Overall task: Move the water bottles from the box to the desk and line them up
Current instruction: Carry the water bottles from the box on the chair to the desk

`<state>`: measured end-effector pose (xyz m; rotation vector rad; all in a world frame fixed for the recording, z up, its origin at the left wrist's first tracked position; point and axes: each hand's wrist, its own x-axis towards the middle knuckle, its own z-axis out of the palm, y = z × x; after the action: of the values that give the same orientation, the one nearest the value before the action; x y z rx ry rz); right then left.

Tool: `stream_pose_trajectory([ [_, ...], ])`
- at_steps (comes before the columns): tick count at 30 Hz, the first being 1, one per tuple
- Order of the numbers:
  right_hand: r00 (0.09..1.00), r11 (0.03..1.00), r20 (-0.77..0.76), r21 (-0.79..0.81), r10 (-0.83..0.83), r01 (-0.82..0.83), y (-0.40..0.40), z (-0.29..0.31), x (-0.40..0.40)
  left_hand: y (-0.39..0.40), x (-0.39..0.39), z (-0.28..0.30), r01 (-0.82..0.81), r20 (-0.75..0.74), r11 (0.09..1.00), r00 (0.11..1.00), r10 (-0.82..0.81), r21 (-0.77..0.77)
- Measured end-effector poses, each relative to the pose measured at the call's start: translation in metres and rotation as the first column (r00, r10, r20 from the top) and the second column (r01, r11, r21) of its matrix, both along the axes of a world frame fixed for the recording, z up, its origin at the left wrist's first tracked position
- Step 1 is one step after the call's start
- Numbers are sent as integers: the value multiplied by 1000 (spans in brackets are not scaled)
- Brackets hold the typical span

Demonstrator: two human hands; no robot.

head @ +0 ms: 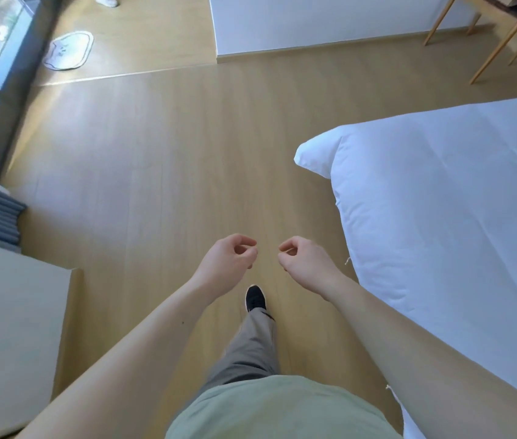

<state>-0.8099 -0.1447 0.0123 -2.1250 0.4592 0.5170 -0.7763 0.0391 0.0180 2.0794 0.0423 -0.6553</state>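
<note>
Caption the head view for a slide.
Both hands, left hand and right hand, loosely curled and empty above wooden floor beside white bed.

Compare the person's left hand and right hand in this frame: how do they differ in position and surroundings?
The left hand is nearer the beige surface at the frame's left edge; the right hand is nearer the white bed. The left hand hangs above the black shoe; the right hand hangs over bare wood floor. Both have loosely curled fingers, hold nothing, and sit at about the same height. No bottles are in view.
</note>
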Motion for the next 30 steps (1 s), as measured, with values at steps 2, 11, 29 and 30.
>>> stream_pose_trajectory([
  [2,1000,1000,-8,-15,-23,23,-7,4,40,-7,45,0,13,-16,1000,1000,-13,-3],
  [11,997,996,4,-39,-76,76,-31,22,214,-44,225,13,107,-5,994,994,-107,-24],
  [29,991,989,-44,77,-126,129,-160,0,525,-158,531,7,137,-17,988,991,-136,67],
  [30,992,989,-48,77,-120,124,-169,1,543,-167,548,9,131,-19,989,991,-130,70],
])
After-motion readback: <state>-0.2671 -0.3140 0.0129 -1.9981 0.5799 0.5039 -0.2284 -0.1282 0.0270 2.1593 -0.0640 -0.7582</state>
